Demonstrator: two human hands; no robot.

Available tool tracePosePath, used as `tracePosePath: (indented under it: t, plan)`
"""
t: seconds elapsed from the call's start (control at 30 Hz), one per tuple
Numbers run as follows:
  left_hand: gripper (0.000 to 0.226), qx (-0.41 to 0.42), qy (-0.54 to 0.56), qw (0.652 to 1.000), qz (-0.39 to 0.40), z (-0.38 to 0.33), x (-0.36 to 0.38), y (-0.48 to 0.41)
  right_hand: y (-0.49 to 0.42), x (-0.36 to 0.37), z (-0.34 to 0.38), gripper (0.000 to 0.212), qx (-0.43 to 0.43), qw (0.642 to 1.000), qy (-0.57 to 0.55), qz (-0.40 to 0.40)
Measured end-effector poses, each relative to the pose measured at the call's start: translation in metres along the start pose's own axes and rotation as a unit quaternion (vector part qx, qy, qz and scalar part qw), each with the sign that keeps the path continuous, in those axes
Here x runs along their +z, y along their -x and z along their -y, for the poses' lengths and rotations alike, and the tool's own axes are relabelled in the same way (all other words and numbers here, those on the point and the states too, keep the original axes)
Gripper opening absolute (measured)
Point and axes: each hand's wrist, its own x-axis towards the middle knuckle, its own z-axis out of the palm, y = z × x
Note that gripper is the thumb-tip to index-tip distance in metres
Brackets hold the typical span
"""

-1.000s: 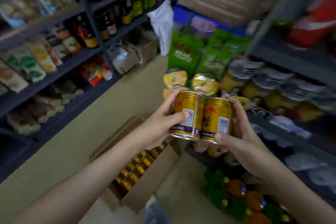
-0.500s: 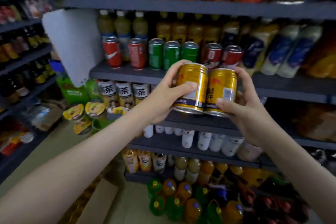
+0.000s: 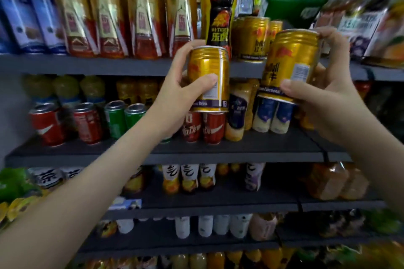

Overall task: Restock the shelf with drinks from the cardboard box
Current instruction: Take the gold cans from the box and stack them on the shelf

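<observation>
While left gold can (image 3: pixel 207 63) stands upright, right gold can (image 3: pixel 293 54) tilts.

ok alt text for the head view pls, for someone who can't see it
The left hand and right hand each grip a gold energy-drink can, the left can lower and the right can tilted, held up near matching gold cans on a crowded drinks shelf.

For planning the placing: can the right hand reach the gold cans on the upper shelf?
Probably yes: the right hand, gripping its own can, is close to the shelved gold cans, nothing between.
</observation>
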Motion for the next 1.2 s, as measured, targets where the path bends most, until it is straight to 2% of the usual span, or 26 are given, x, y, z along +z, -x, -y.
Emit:
tracePosePath:
  t: [0.2,0.37,0.63,0.87,1.2]
  plan:
    - [0.058,0.051,-0.061,0.997,0.001,-0.001,-0.005,-0.045,-0.053,-0.044,-0.008,0.068,-0.071,0.988,0.134,-0.029]
    - [0.054,0.079,-0.082,0.993,0.018,0.0,0.009,-0.066,-0.084,-0.072,-0.022,0.065,-0.077,0.981,0.165,-0.061]
    - [0.053,0.109,-0.103,0.989,-0.019,0.004,0.042,-0.093,-0.133,-0.098,-0.062,0.071,-0.022,0.978,0.207,0.02]
    - [0.055,0.141,-0.188,0.969,-0.078,0.01,0.062,-0.108,-0.167,-0.104,-0.081,0.08,0.024,0.959,0.254,0.125]
    - [0.056,0.161,-0.219,0.958,-0.095,0.008,0.094,-0.128,-0.176,-0.124,-0.085,0.084,0.048,0.954,0.224,0.194]
